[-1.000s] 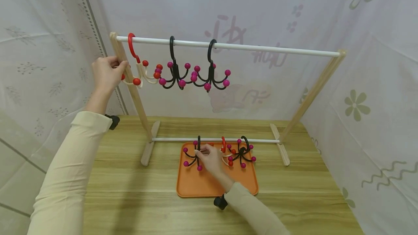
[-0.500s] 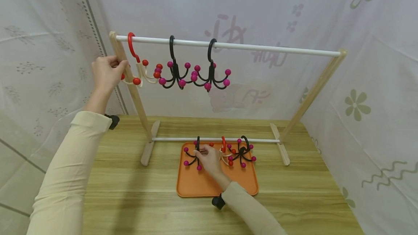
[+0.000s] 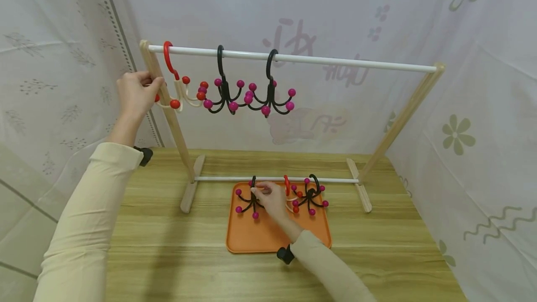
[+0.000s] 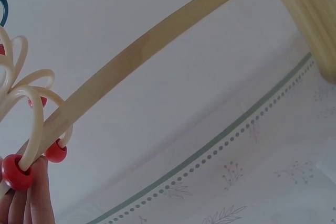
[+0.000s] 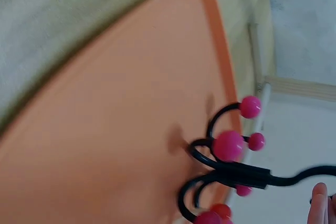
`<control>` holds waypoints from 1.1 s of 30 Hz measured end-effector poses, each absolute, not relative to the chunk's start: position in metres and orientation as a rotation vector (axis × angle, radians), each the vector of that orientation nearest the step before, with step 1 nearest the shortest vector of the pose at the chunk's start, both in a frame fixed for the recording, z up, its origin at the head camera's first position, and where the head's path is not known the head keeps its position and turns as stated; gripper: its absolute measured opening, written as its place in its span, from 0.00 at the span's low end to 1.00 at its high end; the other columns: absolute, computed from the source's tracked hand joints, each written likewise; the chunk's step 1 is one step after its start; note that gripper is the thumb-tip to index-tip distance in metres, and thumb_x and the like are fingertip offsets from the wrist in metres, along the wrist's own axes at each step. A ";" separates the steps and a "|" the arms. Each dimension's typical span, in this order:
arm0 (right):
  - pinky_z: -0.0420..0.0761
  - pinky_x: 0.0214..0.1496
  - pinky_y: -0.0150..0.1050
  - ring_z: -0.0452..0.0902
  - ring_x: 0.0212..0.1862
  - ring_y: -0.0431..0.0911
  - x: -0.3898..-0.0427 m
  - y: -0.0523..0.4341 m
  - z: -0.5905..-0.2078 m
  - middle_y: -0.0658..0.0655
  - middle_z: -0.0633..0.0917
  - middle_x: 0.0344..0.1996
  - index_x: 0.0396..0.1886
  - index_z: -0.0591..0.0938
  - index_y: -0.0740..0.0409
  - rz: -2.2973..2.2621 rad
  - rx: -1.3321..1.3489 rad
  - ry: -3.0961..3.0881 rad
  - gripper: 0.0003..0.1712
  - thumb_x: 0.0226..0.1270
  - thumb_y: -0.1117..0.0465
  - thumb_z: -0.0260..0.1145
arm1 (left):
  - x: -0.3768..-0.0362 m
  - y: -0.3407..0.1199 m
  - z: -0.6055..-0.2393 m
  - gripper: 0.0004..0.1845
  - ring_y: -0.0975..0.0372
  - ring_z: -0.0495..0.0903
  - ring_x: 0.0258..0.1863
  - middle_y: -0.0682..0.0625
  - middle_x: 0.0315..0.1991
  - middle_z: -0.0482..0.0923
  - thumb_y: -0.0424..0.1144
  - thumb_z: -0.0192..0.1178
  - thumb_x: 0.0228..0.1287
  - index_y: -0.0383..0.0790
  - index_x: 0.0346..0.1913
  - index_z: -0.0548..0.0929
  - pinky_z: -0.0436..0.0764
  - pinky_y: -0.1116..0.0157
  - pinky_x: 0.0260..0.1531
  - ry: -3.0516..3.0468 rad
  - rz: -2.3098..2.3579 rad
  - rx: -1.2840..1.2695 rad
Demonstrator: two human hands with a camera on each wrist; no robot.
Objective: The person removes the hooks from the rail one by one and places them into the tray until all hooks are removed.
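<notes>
My left hand (image 3: 136,92) grips the left wooden post (image 3: 174,122) of a rack, close to a cream-and-red hook hanger (image 3: 179,88) on the white top bar (image 3: 335,61). In the left wrist view, fingers (image 4: 39,198) show beside a red ball tip. My right hand (image 3: 272,202) pinches the hook of a black hook hanger (image 3: 253,199) with pink ball tips. Its arms are down at the orange tray (image 3: 243,241); in the right wrist view this black hanger (image 5: 241,174) stands hook upward. Part of it is hidden by my right hand in the head view.
Two more black hangers, one left (image 3: 225,91) and one right (image 3: 271,92), hang on the top bar. In the tray, a cream-and-red hanger (image 3: 287,185) is partly hidden behind my right hand, beside another black hanger (image 3: 310,194). A lower bar (image 3: 218,179) crosses behind the tray.
My right hand has shifted only slightly, and the black hanger's hook leans a little further left with more of its arms showing. My left hand stays on the post.
</notes>
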State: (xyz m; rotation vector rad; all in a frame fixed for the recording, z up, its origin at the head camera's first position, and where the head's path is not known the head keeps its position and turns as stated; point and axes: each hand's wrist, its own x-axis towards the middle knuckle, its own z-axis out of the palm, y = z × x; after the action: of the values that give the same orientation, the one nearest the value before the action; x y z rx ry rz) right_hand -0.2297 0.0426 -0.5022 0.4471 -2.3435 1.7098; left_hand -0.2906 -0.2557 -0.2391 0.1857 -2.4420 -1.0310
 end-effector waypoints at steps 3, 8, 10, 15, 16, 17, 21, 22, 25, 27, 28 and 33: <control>0.78 0.27 0.33 0.79 0.30 0.42 -0.228 0.048 -0.482 0.54 0.83 0.29 0.37 0.82 0.61 1.732 0.459 -2.316 0.13 0.55 0.58 0.65 | -0.291 -0.256 -0.239 0.22 0.60 0.75 0.33 0.40 0.45 0.77 0.48 0.48 0.63 0.34 0.51 0.77 0.73 0.77 0.27 -2.445 -1.028 0.187; 0.79 0.31 0.40 0.79 0.32 0.50 -0.219 0.064 -0.434 0.62 0.82 0.31 0.39 0.81 0.66 1.762 0.489 -2.250 0.11 0.57 0.65 0.63 | -0.291 -0.256 -0.239 0.22 0.61 0.75 0.33 0.40 0.45 0.77 0.48 0.48 0.63 0.34 0.51 0.77 0.73 0.77 0.27 -2.449 -1.025 0.183; 0.78 0.31 0.39 0.79 0.33 0.52 -0.219 0.072 -0.419 0.63 0.82 0.31 0.39 0.80 0.66 1.755 0.500 -2.223 0.10 0.57 0.65 0.62 | -0.291 -0.256 -0.239 0.23 0.60 0.75 0.34 0.40 0.45 0.77 0.49 0.48 0.63 0.34 0.51 0.77 0.74 0.76 0.28 -2.451 -1.027 0.183; 0.78 0.30 0.38 0.78 0.34 0.54 -0.225 0.093 -0.397 0.65 0.82 0.30 0.39 0.80 0.68 1.720 0.484 -2.186 0.11 0.58 0.65 0.62 | -0.291 -0.256 -0.239 0.23 0.60 0.75 0.35 0.40 0.46 0.76 0.49 0.48 0.63 0.35 0.51 0.76 0.75 0.74 0.31 -2.453 -1.034 0.184; 0.78 0.30 0.39 0.78 0.34 0.53 -0.226 0.097 -0.395 0.64 0.82 0.30 0.39 0.80 0.68 1.717 0.480 -2.178 0.11 0.58 0.65 0.62 | -0.291 -0.256 -0.239 0.23 0.60 0.75 0.35 0.40 0.46 0.76 0.49 0.48 0.63 0.35 0.51 0.76 0.75 0.74 0.31 -2.452 -1.036 0.183; 0.78 0.30 0.40 0.78 0.34 0.52 -0.227 0.101 -0.392 0.64 0.82 0.30 0.39 0.80 0.68 1.707 0.472 -2.174 0.11 0.58 0.65 0.62 | -0.291 -0.256 -0.239 0.23 0.60 0.75 0.34 0.40 0.46 0.76 0.49 0.48 0.63 0.34 0.51 0.76 0.75 0.74 0.31 -2.451 -1.039 0.183; 0.78 0.33 0.44 0.79 0.32 0.47 -0.232 0.114 -0.377 0.64 0.82 0.29 0.39 0.80 0.69 1.706 0.483 -2.118 0.10 0.58 0.67 0.61 | -0.292 -0.258 -0.239 0.22 0.62 0.75 0.31 0.39 0.45 0.77 0.48 0.49 0.63 0.33 0.51 0.77 0.73 0.78 0.26 -2.442 -1.036 0.171; 0.78 0.34 0.43 0.79 0.32 0.47 -0.233 0.116 -0.372 0.65 0.82 0.29 0.39 0.79 0.69 1.701 0.492 -2.101 0.10 0.58 0.67 0.61 | -0.292 -0.258 -0.240 0.22 0.63 0.74 0.30 0.39 0.45 0.77 0.47 0.49 0.63 0.33 0.50 0.77 0.72 0.78 0.25 -2.440 -1.037 0.167; 0.78 0.32 0.38 0.79 0.29 0.44 -0.239 0.122 -0.357 0.65 0.82 0.26 0.37 0.80 0.69 1.658 0.512 -2.037 0.10 0.57 0.67 0.62 | -0.294 -0.259 -0.240 0.22 0.63 0.74 0.29 0.39 0.45 0.77 0.47 0.49 0.63 0.33 0.50 0.77 0.71 0.79 0.23 -2.440 -1.033 0.164; 0.77 0.30 0.34 0.78 0.27 0.42 -0.240 0.123 -0.343 0.65 0.82 0.25 0.36 0.80 0.71 1.623 0.524 -1.996 0.10 0.57 0.68 0.62 | -0.294 -0.259 -0.240 0.22 0.64 0.75 0.30 0.39 0.45 0.77 0.47 0.49 0.63 0.33 0.50 0.77 0.71 0.80 0.23 -2.440 -1.032 0.165; 0.77 0.29 0.32 0.78 0.26 0.41 -0.240 0.123 -0.335 0.65 0.82 0.24 0.35 0.80 0.72 1.602 0.533 -1.976 0.09 0.56 0.69 0.63 | -0.294 -0.259 -0.240 0.22 0.64 0.75 0.30 0.39 0.45 0.77 0.47 0.49 0.63 0.33 0.50 0.77 0.71 0.80 0.23 -2.440 -1.032 0.167; 0.76 0.29 0.30 0.77 0.24 0.36 -0.238 0.116 -0.293 0.68 0.81 0.23 0.35 0.79 0.74 1.533 0.546 -1.934 0.10 0.56 0.69 0.63 | -0.293 -0.258 -0.240 0.22 0.64 0.75 0.31 0.40 0.45 0.77 0.48 0.49 0.63 0.34 0.50 0.77 0.73 0.78 0.26 -2.442 -1.024 0.170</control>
State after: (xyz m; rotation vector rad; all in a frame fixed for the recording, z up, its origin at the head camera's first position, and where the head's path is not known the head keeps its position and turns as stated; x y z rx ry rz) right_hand -0.2377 0.1164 -0.2927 0.5455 -1.9345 1.5333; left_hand -0.2932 -0.2583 -0.2398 0.1702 -2.4417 -1.0245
